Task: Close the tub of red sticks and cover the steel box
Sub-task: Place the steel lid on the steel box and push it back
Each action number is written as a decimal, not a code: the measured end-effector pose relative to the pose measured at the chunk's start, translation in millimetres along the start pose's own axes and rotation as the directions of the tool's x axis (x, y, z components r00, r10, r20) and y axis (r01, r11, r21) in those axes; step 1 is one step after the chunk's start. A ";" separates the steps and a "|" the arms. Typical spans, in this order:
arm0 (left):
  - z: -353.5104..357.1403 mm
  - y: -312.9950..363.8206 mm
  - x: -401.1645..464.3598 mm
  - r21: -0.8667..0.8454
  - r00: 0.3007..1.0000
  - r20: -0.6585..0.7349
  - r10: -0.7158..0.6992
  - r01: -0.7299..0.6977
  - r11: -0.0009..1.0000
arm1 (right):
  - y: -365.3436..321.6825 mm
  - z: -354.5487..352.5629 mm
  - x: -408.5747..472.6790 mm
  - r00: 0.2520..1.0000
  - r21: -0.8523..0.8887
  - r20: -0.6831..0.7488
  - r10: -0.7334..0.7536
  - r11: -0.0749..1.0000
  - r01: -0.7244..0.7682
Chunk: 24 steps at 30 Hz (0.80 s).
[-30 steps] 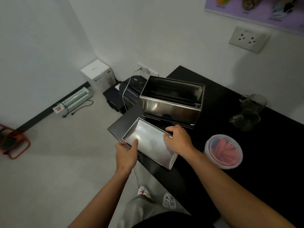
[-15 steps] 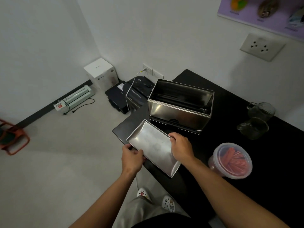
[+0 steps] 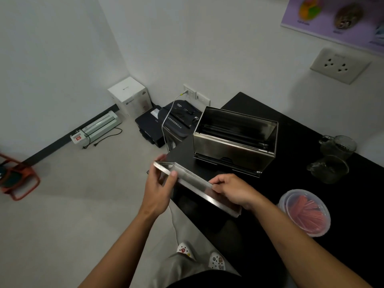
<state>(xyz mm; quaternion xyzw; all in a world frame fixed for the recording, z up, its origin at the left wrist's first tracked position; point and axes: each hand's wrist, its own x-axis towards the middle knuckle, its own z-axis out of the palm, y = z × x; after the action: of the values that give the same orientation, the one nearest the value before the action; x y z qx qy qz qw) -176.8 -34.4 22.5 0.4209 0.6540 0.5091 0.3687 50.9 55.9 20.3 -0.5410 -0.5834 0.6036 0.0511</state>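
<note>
Tilting steel lid onto edge — earlier flat — left hand, right hand fingers grasping it.

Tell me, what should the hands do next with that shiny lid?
Probably carry it up and over the open rectangular steel box. The left hand and right hand already grip the flat steel lid, tilted on edge, and the box behind it still gapes open.

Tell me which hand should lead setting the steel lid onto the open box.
Right, probably. The right hand grips the flat steel lid on the side nearer the open steel box; the left hand holds the far end, off the black table edge.
</note>
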 end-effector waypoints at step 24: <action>34.4 62.5 91.4 0.219 0.969 0.053 -0.239 0.223 0.950 | -21.6 -34.3 -59.1 0.719 0.395 -0.638 -0.274 0.685 0.612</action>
<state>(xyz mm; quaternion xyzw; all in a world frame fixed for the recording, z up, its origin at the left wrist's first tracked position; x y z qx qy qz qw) -168.7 70.4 71.4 0.3981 0.7341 0.3729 0.4045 87.3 44.1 80.9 -0.4770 -0.4489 0.5443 0.5241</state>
